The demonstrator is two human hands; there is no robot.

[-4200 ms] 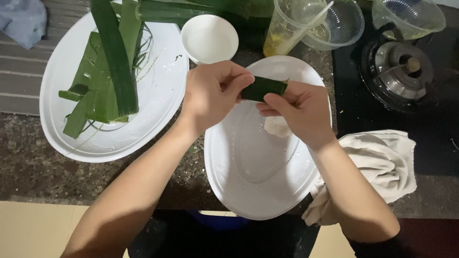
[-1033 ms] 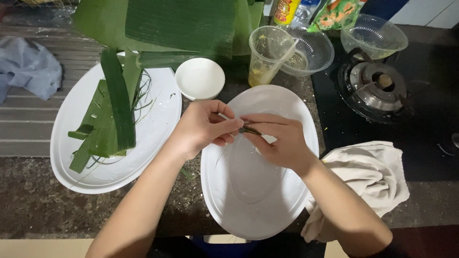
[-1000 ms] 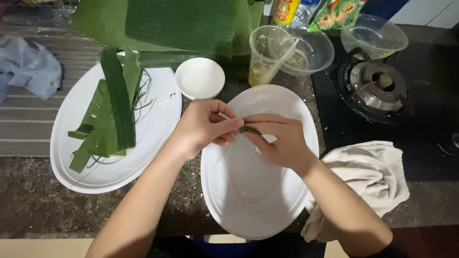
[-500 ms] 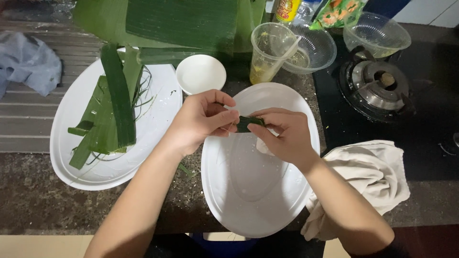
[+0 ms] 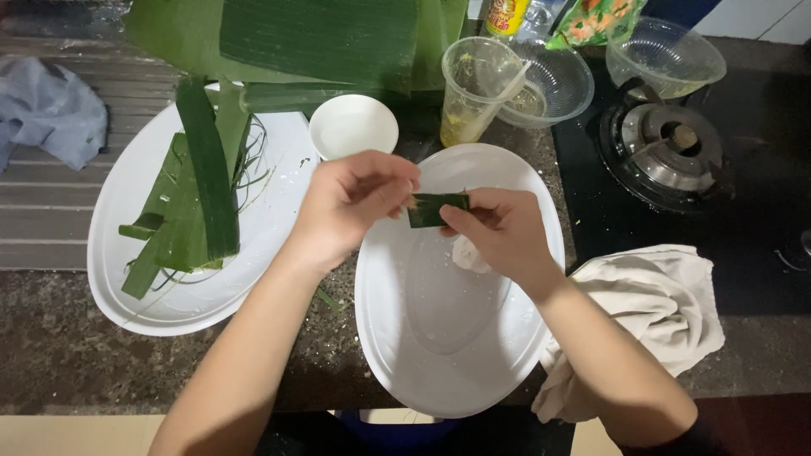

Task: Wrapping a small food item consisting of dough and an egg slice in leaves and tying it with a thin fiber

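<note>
Folded leaf strip [image 5: 438, 209]: small, dark green, glossy piece of leaf, folded flat into a short rectangle; held level, long axis running 9 to 3 o'clock; pinched at its 9 o'clock end by the left hand [image 5: 355, 203] and at its 3 o'clock end by the right hand [image 5: 498, 232]; raised clear above the upper part of the white oval plate [image 5: 448, 371].

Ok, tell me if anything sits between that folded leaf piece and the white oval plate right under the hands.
Nothing visible does. The left hand and right hand pinch the folded leaf piece above the white oval plate; the plate area below looks bare, apart from a small white lump by the right hand.
</note>
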